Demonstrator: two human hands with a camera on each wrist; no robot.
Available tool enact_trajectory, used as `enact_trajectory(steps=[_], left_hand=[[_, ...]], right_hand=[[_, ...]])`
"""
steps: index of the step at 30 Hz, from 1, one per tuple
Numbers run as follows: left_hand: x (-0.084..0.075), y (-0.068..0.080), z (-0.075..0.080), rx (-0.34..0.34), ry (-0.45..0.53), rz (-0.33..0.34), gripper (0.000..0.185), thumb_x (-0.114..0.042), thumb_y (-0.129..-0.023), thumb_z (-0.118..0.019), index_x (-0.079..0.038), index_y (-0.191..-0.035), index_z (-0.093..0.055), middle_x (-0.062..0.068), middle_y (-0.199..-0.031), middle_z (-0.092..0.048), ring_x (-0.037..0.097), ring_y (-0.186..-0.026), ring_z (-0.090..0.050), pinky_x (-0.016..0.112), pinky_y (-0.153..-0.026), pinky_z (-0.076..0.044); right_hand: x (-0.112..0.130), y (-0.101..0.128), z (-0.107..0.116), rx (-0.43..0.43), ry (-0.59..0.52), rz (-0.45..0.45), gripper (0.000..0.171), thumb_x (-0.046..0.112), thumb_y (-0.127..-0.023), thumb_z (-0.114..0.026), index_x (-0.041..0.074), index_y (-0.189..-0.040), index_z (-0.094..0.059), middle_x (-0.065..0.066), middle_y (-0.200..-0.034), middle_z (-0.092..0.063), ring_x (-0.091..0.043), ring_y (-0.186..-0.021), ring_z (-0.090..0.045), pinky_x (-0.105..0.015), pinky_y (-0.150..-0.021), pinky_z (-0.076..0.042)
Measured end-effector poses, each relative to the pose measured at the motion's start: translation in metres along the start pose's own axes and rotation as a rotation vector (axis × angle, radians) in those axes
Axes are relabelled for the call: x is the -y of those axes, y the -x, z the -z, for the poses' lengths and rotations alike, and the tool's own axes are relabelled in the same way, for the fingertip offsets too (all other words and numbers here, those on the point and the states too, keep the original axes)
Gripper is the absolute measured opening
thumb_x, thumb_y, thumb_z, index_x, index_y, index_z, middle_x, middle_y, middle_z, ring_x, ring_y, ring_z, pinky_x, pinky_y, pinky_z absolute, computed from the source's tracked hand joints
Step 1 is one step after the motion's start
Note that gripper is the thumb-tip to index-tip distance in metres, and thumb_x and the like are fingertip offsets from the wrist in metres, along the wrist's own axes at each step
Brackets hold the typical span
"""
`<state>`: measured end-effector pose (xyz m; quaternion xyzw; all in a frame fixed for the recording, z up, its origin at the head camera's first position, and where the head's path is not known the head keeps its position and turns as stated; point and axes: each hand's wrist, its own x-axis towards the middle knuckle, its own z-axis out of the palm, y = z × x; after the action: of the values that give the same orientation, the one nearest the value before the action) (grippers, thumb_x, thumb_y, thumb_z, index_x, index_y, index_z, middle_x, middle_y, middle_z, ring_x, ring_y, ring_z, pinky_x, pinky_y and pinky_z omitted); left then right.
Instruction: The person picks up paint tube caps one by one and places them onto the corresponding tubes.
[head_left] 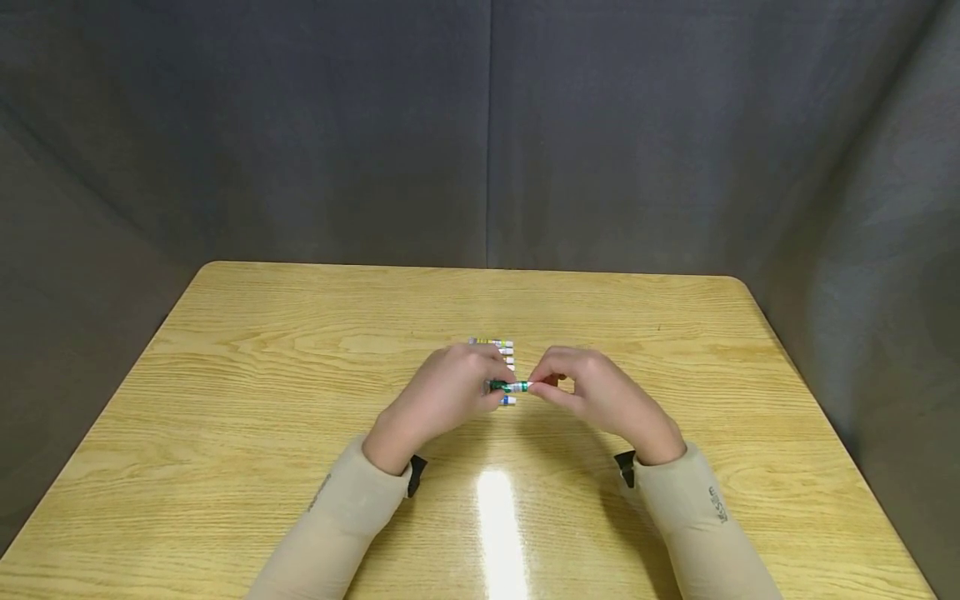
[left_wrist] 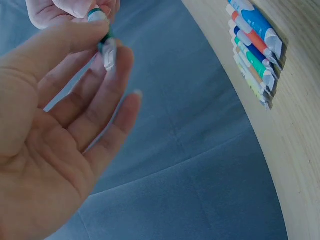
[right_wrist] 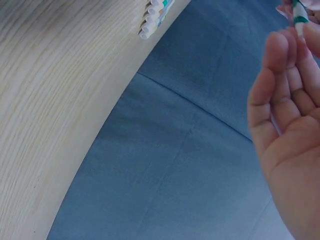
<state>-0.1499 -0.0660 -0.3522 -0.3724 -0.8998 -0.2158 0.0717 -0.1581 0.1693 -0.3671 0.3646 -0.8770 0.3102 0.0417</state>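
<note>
My left hand (head_left: 450,385) pinches a small green-and-silver paint tube (head_left: 517,387) between thumb and fingers, above the table. At the tube's other end, the thumb and forefinger of my right hand (head_left: 592,385) grip its white cap (right_wrist: 300,30). The tube's crimped foil end (left_wrist: 109,59) points toward my left palm in the left wrist view. Under the hands, several similar tubes lie side by side in a row, among them a blue tube (left_wrist: 257,22) and an orange tube (left_wrist: 250,31). My left hand hides part of that row in the head view.
The wooden table (head_left: 300,333) has light grain and a bright reflection near its front. A dark grey curtain (head_left: 337,150) hangs behind it and along both sides. White caps (right_wrist: 145,34) of the row all face right.
</note>
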Motion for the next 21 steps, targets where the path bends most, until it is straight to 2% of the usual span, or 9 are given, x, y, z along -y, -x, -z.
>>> enact_trajectory(steps=[4, 10, 17, 21], left_hand=[[0.0, 0.0, -0.003, 0.028, -0.028, -0.007, 0.012, -0.012, -0.084, -0.086, -0.014, -0.096, -0.084, -0.003, -0.092, -0.076, 0.007, -0.077, -0.067, 0.026, -0.076, -0.057], [0.002, 0.0, -0.004, 0.064, -0.041, 0.0, 0.009, -0.01, -0.084, -0.086, -0.016, -0.091, -0.084, -0.004, -0.087, -0.074, 0.004, -0.073, -0.062, 0.021, -0.069, -0.052], [0.004, 0.0, -0.009, 0.125, -0.04, 0.039, 0.008, -0.006, -0.083, -0.084, -0.013, -0.087, -0.083, -0.003, -0.089, -0.075, 0.008, -0.079, -0.066, 0.025, -0.071, -0.056], [0.009, 0.001, -0.014, 0.141, -0.059, 0.054, 0.008, -0.008, -0.083, -0.085, -0.014, -0.088, -0.083, -0.003, -0.089, -0.075, 0.007, -0.076, -0.063, 0.023, -0.068, -0.053]], right_hand=[[0.0, -0.001, -0.002, 0.048, 0.001, -0.028, 0.004, 0.017, -0.095, -0.075, 0.014, -0.093, -0.077, 0.009, -0.088, -0.07, -0.002, -0.08, -0.06, -0.029, -0.074, -0.057], [-0.001, -0.001, -0.005, 0.099, -0.009, -0.056, 0.002, 0.015, -0.094, -0.076, 0.014, -0.094, -0.078, 0.009, -0.089, -0.071, -0.002, -0.077, -0.058, -0.027, -0.071, -0.054], [-0.007, 0.001, 0.0, 0.108, -0.011, -0.127, 0.005, 0.016, -0.094, -0.076, 0.019, -0.097, -0.077, 0.012, -0.091, -0.07, -0.004, -0.085, -0.061, -0.034, -0.08, -0.058], [-0.008, 0.002, 0.003, 0.098, -0.011, -0.142, 0.005, 0.019, -0.096, -0.074, 0.017, -0.099, -0.077, 0.011, -0.093, -0.071, -0.005, -0.086, -0.062, -0.037, -0.081, -0.058]])
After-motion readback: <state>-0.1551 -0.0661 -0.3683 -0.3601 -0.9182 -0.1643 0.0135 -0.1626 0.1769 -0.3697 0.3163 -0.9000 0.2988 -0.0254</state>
